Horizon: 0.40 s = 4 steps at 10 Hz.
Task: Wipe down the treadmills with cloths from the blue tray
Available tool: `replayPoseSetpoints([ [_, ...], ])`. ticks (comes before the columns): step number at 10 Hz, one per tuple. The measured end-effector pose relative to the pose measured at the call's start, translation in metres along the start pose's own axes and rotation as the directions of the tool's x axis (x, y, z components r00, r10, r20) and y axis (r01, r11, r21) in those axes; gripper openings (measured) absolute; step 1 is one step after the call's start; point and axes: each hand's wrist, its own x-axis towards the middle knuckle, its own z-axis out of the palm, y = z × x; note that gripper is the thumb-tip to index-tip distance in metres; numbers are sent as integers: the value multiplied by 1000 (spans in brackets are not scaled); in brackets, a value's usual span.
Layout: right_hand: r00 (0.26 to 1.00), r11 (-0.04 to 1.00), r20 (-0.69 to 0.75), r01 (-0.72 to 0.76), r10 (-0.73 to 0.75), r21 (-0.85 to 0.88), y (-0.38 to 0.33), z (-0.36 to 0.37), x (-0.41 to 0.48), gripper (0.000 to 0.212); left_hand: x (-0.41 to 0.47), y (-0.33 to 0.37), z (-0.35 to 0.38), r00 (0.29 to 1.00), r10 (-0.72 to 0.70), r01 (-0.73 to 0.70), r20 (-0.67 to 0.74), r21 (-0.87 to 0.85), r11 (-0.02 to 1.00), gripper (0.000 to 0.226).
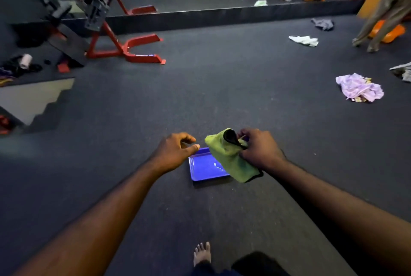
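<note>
Between the curled fingers and thumb of the right hand, one green cloth is hanging, gripped at its bunched top, where a black fold is sticking up beside the knuckles. Whether that is lining or a separate piece cannot be told. Holding it by the top is probably letting the cloth drop open under its own weight, ready to be shaken out or refolded for wiping.

Just left of those fingers, the left hand is hovering with nothing in it, its fingers loosely curled and its thumb pointing toward the cloth's near corner, seemingly getting ready to take it.

Directly below both sets of fingertips, one blue tray is lying flat on the dark floor, its right part hidden behind the hanging cloth. It is likely sitting there as the supply point, within easy reach.

Far beyond the right fingers, four loose pieces are lying scattered: one lavender cloth, one white cloth, one grey cloth and one grey rag at the edge. Beyond the left fingers, one red-framed machine is standing. Well beneath the hands, one bare foot is showing. No treadmill is showing, so the wiping itself is judged not yet begun.
</note>
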Motion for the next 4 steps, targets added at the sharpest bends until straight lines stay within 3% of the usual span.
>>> replayPoseSetpoints([
  [1,999,999,6,48,-48,1,-7,2,59,49,47,0,-6,1000,-26,26,0,6,1000,22],
  [4,927,930,268,318,-264,-185,-6,29,283,50,193,2,-17,968,-217,216,-125,-17,976,25],
])
